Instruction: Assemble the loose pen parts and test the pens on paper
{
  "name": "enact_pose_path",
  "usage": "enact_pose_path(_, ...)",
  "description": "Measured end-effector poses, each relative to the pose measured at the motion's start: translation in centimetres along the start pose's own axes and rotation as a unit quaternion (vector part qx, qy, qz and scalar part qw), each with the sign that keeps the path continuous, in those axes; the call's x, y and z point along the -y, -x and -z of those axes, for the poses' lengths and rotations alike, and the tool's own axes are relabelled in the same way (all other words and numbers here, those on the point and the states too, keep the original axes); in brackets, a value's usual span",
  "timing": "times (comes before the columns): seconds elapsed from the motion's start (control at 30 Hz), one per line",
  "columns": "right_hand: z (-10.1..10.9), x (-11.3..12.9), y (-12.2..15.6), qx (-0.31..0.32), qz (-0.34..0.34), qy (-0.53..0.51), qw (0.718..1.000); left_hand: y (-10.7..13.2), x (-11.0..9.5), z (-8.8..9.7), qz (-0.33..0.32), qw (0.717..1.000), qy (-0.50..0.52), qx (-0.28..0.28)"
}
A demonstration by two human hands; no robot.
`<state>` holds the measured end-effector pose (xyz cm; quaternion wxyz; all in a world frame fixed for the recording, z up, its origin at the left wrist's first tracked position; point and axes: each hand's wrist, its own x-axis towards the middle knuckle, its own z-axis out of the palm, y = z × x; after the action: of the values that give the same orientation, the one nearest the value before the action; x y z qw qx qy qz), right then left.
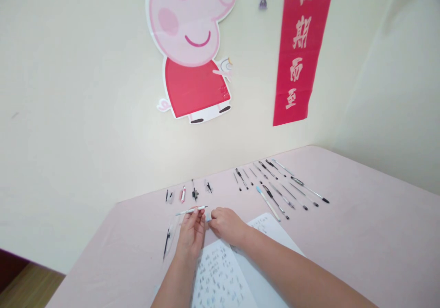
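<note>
My left hand (193, 229) is closed around a slim white pen (187, 211), held nearly level with its dark tip towards the right. Close beside it, my right hand (225, 224) has its fingers pinched together at a small light-blue pen cap (208, 217), largely covered by the fingers. Beneath both forearms lie sheets of paper with handwriting (220, 271). To the left of my left hand, a black refill (167, 243) rests beside a clear pen barrel (177, 228) on the pink tabletop (130, 239).
Two rows of pens and refills (271, 198) lie at the back right. Several pen parts (183, 194) are set in small groups at the back left. Behind the table stands a wall with a cartoon pig cutout (195, 83) and a red banner (299, 69).
</note>
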<state>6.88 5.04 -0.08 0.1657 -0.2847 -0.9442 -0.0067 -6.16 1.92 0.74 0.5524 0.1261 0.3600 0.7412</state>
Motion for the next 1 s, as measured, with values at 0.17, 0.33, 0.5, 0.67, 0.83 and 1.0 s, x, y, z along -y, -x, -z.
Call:
enact_pose_path(0.17,0.3,0.0,0.3,0.005,-0.01,-0.006,1.0,0.0,0.1,0.1,0.003,1.0,-0.004,0.006)
enact_pose_path(0.33,0.8,0.2,0.3,0.029,-0.038,-0.008,0.999,0.0,0.1,0.0,0.012,1.0,-0.014,-0.004)
enact_pose_path(0.5,1.4,-0.1,0.6,0.04,-0.082,-0.018,0.996,0.2,0.2,0.0,0.015,1.0,-0.02,0.007)
enact_pose_path(0.67,1.3,-1.1,1.0,-0.013,-0.179,-0.131,0.975,0.4,0.2,0.0,0.023,0.999,-0.024,0.015)
enact_pose_path(0.83,-0.2,-2.0,0.6,-0.111,-0.26,-0.374,0.883,0.2,0.3,0.1,0.022,0.999,-0.026,0.013)
enact_pose_path(1.0,-0.7,-2.0,0.0,-0.169,-0.266,-0.549,0.774,0.2,0.3,0.2,0.025,0.999,-0.033,0.018)
